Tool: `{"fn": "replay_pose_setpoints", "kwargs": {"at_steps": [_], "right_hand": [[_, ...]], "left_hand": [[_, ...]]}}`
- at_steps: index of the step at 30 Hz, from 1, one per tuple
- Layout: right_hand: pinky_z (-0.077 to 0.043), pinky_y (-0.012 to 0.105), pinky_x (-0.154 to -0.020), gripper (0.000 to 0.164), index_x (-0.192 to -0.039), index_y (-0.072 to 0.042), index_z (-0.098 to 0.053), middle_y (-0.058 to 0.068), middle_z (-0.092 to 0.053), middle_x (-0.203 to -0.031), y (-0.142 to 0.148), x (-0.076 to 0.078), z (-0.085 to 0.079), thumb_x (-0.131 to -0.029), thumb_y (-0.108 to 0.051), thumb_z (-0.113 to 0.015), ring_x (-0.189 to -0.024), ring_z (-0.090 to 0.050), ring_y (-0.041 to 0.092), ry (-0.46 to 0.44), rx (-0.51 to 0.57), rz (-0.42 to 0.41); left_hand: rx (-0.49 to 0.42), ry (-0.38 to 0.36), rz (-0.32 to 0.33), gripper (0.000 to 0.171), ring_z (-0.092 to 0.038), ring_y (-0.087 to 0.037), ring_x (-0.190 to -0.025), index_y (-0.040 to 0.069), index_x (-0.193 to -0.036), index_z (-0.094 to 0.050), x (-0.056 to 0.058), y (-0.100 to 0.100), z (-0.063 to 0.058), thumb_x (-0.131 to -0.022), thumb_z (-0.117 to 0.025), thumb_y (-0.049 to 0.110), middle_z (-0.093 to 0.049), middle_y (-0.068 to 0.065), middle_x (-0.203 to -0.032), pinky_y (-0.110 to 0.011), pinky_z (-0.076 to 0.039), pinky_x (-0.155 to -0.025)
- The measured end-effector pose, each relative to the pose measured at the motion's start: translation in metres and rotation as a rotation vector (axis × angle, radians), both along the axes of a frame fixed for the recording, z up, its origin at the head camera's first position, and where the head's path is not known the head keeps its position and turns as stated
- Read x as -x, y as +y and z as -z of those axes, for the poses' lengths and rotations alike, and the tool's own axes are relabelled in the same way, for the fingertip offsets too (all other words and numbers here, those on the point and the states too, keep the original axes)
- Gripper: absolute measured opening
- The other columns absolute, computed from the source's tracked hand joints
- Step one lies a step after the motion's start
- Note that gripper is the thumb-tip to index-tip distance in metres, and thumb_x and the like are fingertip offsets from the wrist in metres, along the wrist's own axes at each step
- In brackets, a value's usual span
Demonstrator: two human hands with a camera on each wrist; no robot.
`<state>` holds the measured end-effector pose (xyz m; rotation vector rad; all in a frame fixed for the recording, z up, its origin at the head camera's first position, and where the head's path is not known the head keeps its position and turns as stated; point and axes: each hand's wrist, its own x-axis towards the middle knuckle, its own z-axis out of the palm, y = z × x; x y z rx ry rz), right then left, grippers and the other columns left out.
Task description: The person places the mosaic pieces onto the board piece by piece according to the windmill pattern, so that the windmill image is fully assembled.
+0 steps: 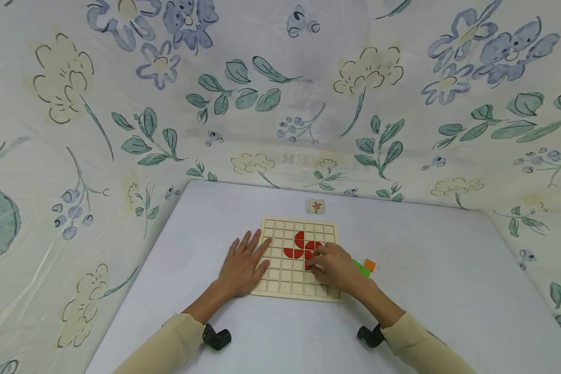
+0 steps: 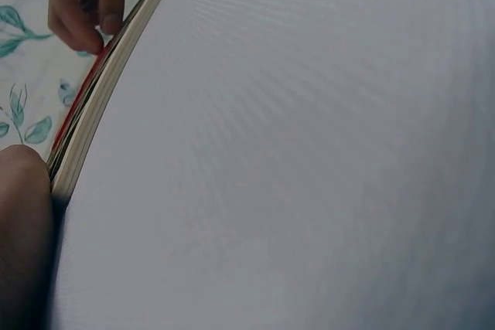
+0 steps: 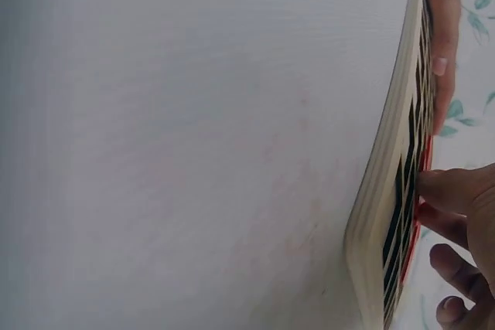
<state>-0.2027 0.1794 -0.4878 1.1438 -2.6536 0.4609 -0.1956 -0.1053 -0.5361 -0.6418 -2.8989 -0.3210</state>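
Note:
A square wooden grid board [image 1: 280,278] lies on the table. Red rounded pieces [image 1: 293,253] sit in its cells, arranged like a pinwheel. My left hand [image 1: 244,265] rests flat with spread fingers across the board's left edge. Over the right part of the board, my right hand [image 1: 336,265] pinches a red piece [image 1: 308,264] at the pinwheel's lower arm, partly covered by the fingers. In the right wrist view, the thumb [image 3: 447,187] and a finger come together right at the red on the board's top; the other fingers are curled.
Behind the board lies a small card [image 1: 315,206] printed with a red pinwheel on a grid. Green pieces [image 1: 365,271] and an orange piece [image 1: 370,265] lie right of the board, beside my right wrist. A flowered cloth [image 1: 280,119] hangs behind the white table [image 1: 425,259].

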Motion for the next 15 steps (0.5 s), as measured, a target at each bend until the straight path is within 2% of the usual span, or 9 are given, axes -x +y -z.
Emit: {"fn": "replay_pose_setpoints", "kwargs": {"at_steps": [4,8,15], "right_hand": [[-0.046,0.033,-0.07,0.01,-0.088,-0.016,-0.08,-0.004,-0.066,-0.088,0.007,-0.005,0.0,-0.079,-0.015,-0.083,-0.079,-0.052,0.014,-0.02,0.006,0.056],[-0.044,0.032,-0.067,0.008,-0.087,-0.015,-0.079,-0.003,-0.066,-0.087,0.016,-0.007,0.0,-0.079,-0.013,-0.083,-0.077,-0.052,0.014,-0.008,0.023,0.054],[-0.043,0.032,-0.066,0.01,-0.086,-0.016,-0.078,-0.003,-0.067,-0.09,0.034,-0.008,0.0,-0.079,-0.012,-0.082,-0.079,-0.053,0.015,-0.009,0.022,0.075]], "left_hand": [[0.0,0.011,0.002,0.06,-0.012,-0.036,-0.147,0.019,-0.156,-0.031,0.0,0.0,0.002,-0.103,-0.037,0.045,-0.018,-0.013,-0.162,-0.056,-0.011,-0.114],[-0.009,0.028,0.004,0.059,-0.013,-0.036,-0.147,0.019,-0.155,-0.033,0.0,-0.001,0.003,-0.102,-0.039,0.044,-0.02,-0.014,-0.161,-0.057,-0.012,-0.114],[-0.01,0.013,0.006,0.059,-0.011,-0.035,-0.148,0.018,-0.156,-0.03,0.0,-0.001,0.003,-0.104,-0.036,0.044,-0.018,-0.014,-0.161,-0.056,-0.01,-0.114]]}}
